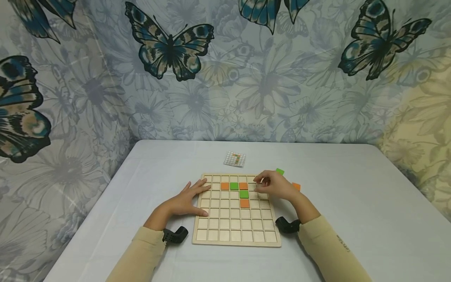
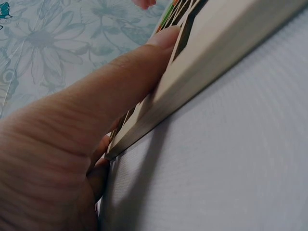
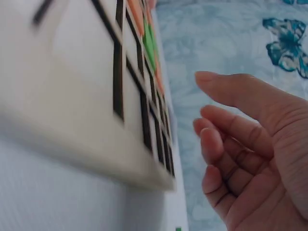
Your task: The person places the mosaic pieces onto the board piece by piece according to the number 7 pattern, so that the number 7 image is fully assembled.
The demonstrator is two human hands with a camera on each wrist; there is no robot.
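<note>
Wooden grid board (image 1: 237,209) lies flat at the table's (image 1: 352,219) centre, both your hands on it.
Your left hand (image 1: 186,199) rests with straight, spread fingers on the board's 9 o'clock edge; your right hand (image 1: 276,186) hovers at its 2 o'clock corner, fingers loosely curled, nothing seen in them. 2 orange and 2 green tiles (image 1: 244,194) fill cells toward 12 o'clock. A loose green tile (image 1: 280,171) and orange tile (image 1: 296,187) lie just past your right hand; a pattern card (image 1: 234,158) sits at 12 o'clock.
</note>
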